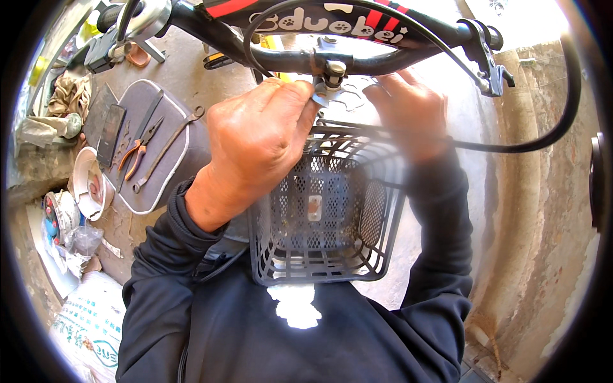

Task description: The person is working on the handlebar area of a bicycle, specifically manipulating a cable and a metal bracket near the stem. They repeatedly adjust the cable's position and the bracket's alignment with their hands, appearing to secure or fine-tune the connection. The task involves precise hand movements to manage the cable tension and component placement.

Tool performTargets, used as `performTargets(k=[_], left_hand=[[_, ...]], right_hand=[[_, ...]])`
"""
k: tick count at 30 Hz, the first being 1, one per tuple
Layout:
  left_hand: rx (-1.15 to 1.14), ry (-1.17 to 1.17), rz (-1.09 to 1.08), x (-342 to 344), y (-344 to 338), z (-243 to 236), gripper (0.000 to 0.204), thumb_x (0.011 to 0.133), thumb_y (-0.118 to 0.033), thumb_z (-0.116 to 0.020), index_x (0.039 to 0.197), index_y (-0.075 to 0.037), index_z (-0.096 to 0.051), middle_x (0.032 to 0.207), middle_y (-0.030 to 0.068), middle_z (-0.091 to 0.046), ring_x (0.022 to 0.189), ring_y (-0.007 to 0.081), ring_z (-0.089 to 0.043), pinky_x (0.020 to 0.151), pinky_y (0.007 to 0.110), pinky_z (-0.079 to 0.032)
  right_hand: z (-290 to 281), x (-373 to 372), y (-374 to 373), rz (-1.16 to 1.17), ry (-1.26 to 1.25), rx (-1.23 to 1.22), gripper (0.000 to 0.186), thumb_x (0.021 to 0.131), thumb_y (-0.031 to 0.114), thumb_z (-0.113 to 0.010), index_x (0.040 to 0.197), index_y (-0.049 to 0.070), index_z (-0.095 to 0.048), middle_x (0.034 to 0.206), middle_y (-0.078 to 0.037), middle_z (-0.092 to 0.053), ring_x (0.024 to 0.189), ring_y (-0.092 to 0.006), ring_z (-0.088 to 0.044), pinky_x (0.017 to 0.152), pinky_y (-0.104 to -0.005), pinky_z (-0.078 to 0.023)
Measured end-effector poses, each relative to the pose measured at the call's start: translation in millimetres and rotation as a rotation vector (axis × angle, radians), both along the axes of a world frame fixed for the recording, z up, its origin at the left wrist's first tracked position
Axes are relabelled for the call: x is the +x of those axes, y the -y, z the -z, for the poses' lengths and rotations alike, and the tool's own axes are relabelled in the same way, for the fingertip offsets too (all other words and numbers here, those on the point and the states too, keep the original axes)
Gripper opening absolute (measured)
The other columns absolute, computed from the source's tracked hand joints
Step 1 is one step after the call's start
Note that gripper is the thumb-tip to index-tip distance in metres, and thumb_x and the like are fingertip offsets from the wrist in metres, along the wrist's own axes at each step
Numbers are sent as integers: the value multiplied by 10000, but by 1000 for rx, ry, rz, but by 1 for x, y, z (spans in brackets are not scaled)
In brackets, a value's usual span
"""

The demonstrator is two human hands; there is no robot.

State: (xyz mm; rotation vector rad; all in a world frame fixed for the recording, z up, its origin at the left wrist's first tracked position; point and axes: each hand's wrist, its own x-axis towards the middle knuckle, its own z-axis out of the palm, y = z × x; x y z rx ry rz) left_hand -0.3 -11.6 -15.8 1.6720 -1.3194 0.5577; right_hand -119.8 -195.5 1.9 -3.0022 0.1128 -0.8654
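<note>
A black bicycle handlebar (281, 62) with a padded bar above it runs across the top of the view. My left hand (252, 137) is closed, thumb and finger pinched on a small shiny metal plate (321, 97) just below the central clamp bolt (335, 69). Under the bar, right of the clamp, is my right hand (412, 115); motion smears it, and its fingertips are partly hidden behind the bar. A black plastic basket (319, 279) hangs below the bar, close to my body, its mesh bottom facing me. A black cable (504, 149) crosses near my right wrist.
At left, a grey padded seat (143, 195) bears pliers with orange handles (135, 159), a wrench (163, 159) and a dark phone-like slab (112, 134). A white bowl (80, 191) and a white printed sack (92, 322) lie nearby. A worn wall (549, 210) stands at right.
</note>
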Motion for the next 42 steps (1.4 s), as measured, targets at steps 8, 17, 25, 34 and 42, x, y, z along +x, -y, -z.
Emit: performTargets(k=[8, 17, 25, 34, 42], left_hand=[[14, -3, 7, 1, -2, 3, 194, 681, -29, -738, 840, -42, -627, 686, 79, -595, 538, 238, -591, 467, 324, -459], [32, 26, -11, 2, -2, 4, 176, 683, -33, -727, 819, -48, -617, 668, 60, -569, 526, 229, -578, 450, 323, -446], [108, -63, 24, -2, -6, -2, 256, 704, 90, -681, 941, 1, -645, 788, 144, -655, 663, 275, -653, 571, 324, -501], [35, 11, 10, 2, -3, 3, 231, 683, -8, -721, 897, -29, -635, 756, 103, -622, 571, 251, -611, 485, 327, -473], [38, 15, 30, 3, -3, 4, 231, 673, -8, -725, 883, -38, -634, 754, 95, -621, 564, 253, -603, 482, 329, -464]], right_hand=[[-4, 2, -3, 50, -1, 21, 213, 736, 171, -743, 925, 111, -666, 857, -52, -633, 772, -263, -644, 625, -368, -520], [-6, -1, 5, 60, -58, -38, 286, 730, 146, -732, 1010, 158, -676, 991, -42, -641, 780, -269, -657, 606, -376, -525], [12, 9, 16, -41, 27, 52, 261, 819, 120, -672, 1072, 168, -633, 889, -99, -674, 714, -303, -665, 579, -401, -529], [4, 6, 19, -92, -71, 99, 264, 811, 111, -674, 1071, 108, -628, 860, -136, -654, 751, -322, -655, 620, -382, -533], [2, 8, 16, -98, -186, 169, 231, 831, 105, -630, 1060, 79, -625, 860, -166, -643, 786, -358, -637, 662, -424, -522]])
